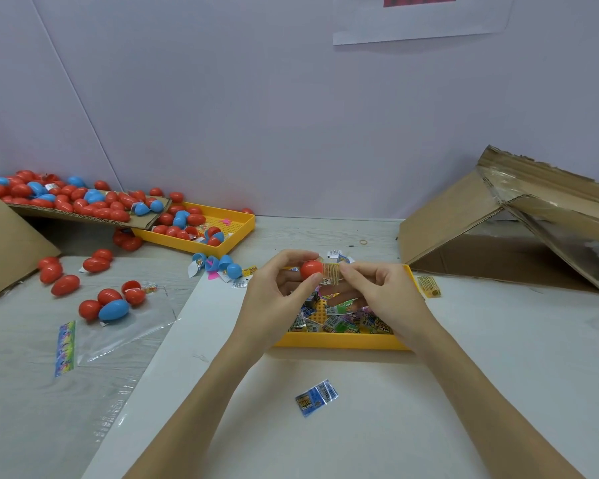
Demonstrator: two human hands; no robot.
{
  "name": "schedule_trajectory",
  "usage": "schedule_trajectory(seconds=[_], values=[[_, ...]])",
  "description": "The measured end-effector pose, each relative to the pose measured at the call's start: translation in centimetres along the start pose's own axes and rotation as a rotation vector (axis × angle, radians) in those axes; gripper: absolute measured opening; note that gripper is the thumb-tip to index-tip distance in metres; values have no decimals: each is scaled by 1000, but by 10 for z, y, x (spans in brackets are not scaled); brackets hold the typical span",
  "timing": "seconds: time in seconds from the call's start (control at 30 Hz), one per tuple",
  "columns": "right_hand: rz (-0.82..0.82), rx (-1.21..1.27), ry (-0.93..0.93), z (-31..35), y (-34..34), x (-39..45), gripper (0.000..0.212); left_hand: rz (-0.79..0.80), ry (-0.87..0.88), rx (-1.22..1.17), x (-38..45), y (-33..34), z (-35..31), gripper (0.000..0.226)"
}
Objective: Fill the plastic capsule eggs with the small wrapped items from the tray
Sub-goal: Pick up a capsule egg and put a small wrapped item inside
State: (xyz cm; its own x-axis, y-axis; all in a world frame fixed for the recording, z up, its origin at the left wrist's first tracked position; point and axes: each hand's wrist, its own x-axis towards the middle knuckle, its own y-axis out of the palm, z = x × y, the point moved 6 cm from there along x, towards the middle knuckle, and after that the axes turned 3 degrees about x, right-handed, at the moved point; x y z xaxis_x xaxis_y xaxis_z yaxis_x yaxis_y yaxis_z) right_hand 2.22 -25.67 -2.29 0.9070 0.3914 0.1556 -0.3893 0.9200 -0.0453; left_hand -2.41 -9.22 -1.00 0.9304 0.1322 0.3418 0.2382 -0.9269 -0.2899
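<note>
The left hand (277, 288) is pinching a red capsule half (311, 269) between thumb and fingertips, holding it above the far edge of the near yellow tray (339, 342), which is sitting at the centre of the white table (498, 357). The right hand (377, 292) is pinching a rolled wrapped item (332, 271) and holding it at the open mouth of the red capsule half; how far the item is sitting inside cannot be told. The near yellow tray is holding a heap of small wrapped packets (339, 323) along its near and right sides. One blue wrapped packet (316, 397) is lying loose on the table near its front edge, between the two forearms. A yellow-green packet (428, 286) is lying just beside the tray's right edge. A second yellow tray (236, 233) is resting toward the far left of the table, carrying red and blue eggs. A cardboard flap (83, 210) loaded with more eggs is overlapping that tray's left end. Loose red and blue eggs (109, 305) are lying on clear plastic film (128, 333) along the left side. An opened cardboard box (498, 236) is lying tipped at the far right corner
</note>
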Motion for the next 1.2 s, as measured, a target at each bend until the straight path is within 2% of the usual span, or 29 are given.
schedule_trajectory(seconds=[0.1, 0.23, 0.4, 0.57, 0.83, 1.1, 1.2], values=[[25, -41, -18, 0, 1, 0, 26, -21, 10, -20, 0, -1, -1, 38], [30, 65, -4, 3, 1, 0, 32, -30, 56, -31, 0, -3, -4, 33], [1, 19, -83, 5, -3, -2, 17, -13, 76, -60, -1, -3, -7, 34], [-54, 0, -101, 6, -6, -1, 25, -32, 95, -11, 0, -4, -8, 34], [-78, -2, -129, 7, -8, -1, 20, -36, 118, 16, 0, -5, -10, 33], [-91, -22, -98, 3, -9, 0, 16, -20, 130, 31, 0, -3, -9, 33], [-54, -47, -85, 3, -6, 0, 22, -25, 143, 27, 0, -3, -9, 34]])
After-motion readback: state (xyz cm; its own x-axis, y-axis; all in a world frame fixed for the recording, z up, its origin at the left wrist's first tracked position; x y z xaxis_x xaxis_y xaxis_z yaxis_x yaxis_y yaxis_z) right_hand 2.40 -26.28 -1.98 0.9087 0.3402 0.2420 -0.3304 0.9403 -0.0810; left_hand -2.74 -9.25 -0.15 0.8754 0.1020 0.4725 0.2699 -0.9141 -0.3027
